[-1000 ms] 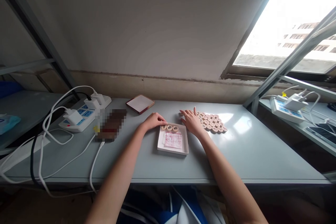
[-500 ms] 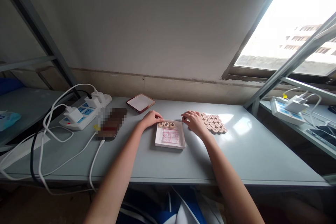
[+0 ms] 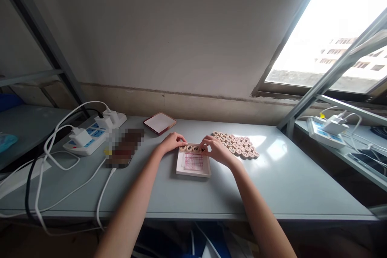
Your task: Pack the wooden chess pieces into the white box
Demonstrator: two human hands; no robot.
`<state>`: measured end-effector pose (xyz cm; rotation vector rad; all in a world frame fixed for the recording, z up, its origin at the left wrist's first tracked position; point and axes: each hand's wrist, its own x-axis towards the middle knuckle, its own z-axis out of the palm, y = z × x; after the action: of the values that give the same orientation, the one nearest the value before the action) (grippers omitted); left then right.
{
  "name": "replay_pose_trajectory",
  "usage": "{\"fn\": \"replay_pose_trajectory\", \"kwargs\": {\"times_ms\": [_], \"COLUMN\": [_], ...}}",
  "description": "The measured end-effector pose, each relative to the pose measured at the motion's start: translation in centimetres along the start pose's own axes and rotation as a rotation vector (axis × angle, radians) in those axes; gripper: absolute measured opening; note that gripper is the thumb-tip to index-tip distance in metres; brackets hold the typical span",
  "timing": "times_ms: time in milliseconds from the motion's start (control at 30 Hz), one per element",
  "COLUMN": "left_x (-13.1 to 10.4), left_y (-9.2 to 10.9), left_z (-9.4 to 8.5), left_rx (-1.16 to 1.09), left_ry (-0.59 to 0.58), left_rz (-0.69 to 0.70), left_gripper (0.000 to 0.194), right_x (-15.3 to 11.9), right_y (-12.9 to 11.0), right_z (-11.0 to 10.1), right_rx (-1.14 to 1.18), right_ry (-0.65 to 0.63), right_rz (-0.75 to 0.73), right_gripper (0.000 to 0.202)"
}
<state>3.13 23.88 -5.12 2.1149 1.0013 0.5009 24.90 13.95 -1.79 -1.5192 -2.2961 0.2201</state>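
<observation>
A shallow white box lies on the desk with a folded paper marked in red lines in it. Along its far side runs a row of round wooden Chinese chess pieces. My left hand is closed at the box's far left corner, thumb and fingers on the rim. At the far right corner my right hand pinches a Chinese chess piece, set at the right end of the row. More Chinese chess pieces lie close together to the right, partly behind my right hand.
The box lid rests open side up behind my left hand. At left are a pixelated dark object, a power strip and loose white cables. Another power strip sits at right, beyond a metal post.
My right hand has moved left from the grouped pieces to the box, bringing a chess piece to the end of the row. My left hand stays at the box corner. The view has shifted slightly.
</observation>
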Motion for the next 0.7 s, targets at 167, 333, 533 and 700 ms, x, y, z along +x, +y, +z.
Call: {"fn": "replay_pose_trajectory", "kwargs": {"times_ms": [167, 333, 533, 700], "left_x": [-0.1, -0.2, -0.2, -0.1], "left_y": [0.3, 0.3, 0.4, 0.2], "left_z": [0.0, -0.1, -0.1, 0.2], "left_rx": [0.011, 0.017, 0.030, 0.048], "left_ry": [-0.001, 0.001, 0.010, 0.060], "left_rz": [-0.009, 0.000, 0.007, 0.028], "left_gripper": [0.034, 0.034, 0.036, 0.034], "right_x": [0.1, -0.1, -1.7, -2.7], "right_y": [0.2, 1.0, 3.1, 4.1], "right_z": [0.2, -0.6, -2.5, -2.7], "right_rx": [-0.149, -0.176, -0.249, -0.225], "right_ry": [0.032, 0.074, 0.048, -0.088], "right_rz": [0.008, 0.052, 0.270, 0.314], "right_gripper": [0.008, 0.019, 0.014, 0.023]}}
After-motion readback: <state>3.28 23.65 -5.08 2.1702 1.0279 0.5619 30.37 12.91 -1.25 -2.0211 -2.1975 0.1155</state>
